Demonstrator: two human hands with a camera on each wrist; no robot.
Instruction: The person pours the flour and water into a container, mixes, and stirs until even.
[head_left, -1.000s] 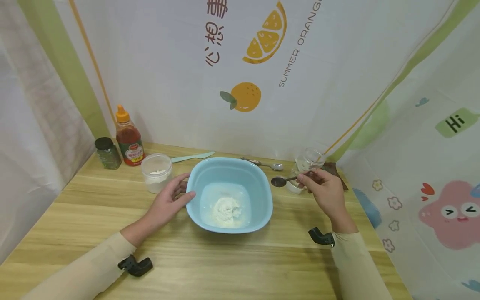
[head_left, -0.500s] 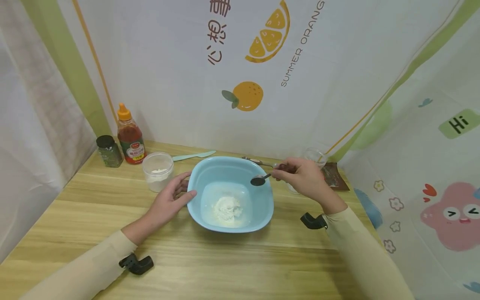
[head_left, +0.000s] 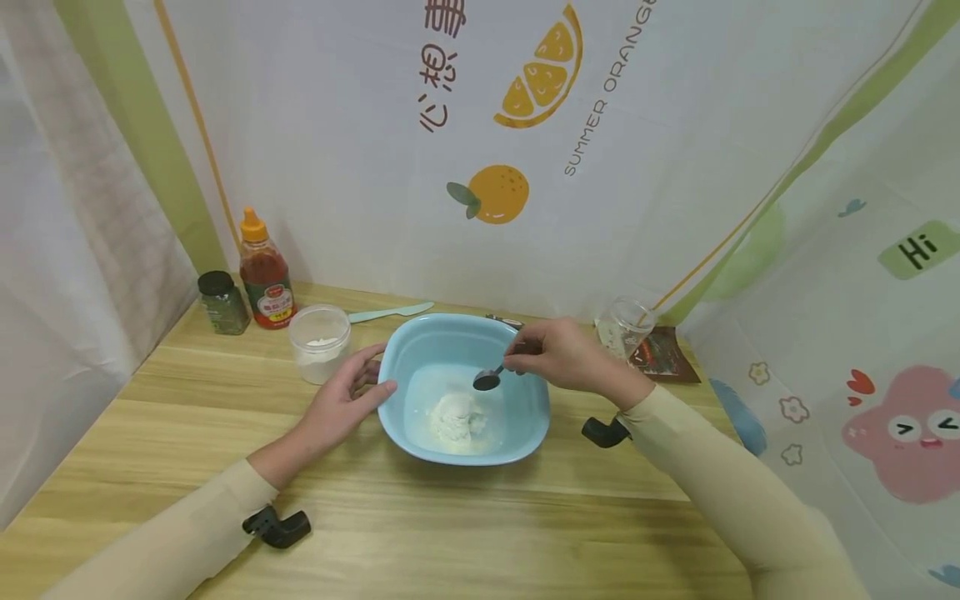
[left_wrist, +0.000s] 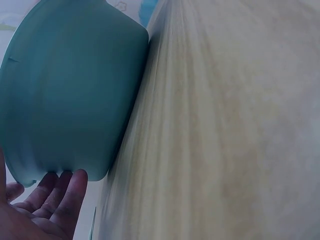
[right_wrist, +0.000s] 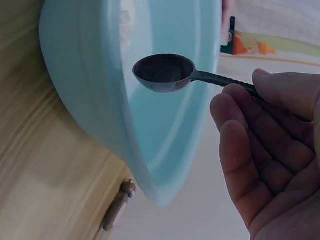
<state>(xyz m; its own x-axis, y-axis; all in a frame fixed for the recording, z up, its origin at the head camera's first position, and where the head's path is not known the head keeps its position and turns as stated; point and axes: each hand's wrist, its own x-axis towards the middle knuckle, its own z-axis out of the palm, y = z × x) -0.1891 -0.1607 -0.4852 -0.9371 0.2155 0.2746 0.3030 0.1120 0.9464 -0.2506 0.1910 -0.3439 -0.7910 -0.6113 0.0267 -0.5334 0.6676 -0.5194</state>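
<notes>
A light-blue basin (head_left: 408, 342) stands on the wooden table, holding a mound of white powder (head_left: 457, 415) that looks like flour, with pale liquid around it. My left hand (head_left: 347, 397) holds the basin's left side, thumb at the rim and fingers against the outer wall, as the left wrist view (left_wrist: 55, 207) also has it. Over the right part of the basin, my right hand (head_left: 558, 354) pinches the thin handle of a black measuring spoon (head_left: 487, 381). The spoon's bowl (right_wrist: 164, 72) is level above the basin's inside; its contents are too dark to tell.
Behind the left hand are a tub of white powder (head_left: 318, 350), a red sauce bottle (head_left: 267, 283) and a dark-lidded jar (head_left: 225, 307). A pale green knife (head_left: 392, 312) lies behind the basin. Back right are a clear jar (head_left: 626, 321) and a brown packet (head_left: 666, 357).
My right hand has carried the measuring spoon leftward from beside the clear jar to over the basin. The left hand keeps its place on the basin.
</notes>
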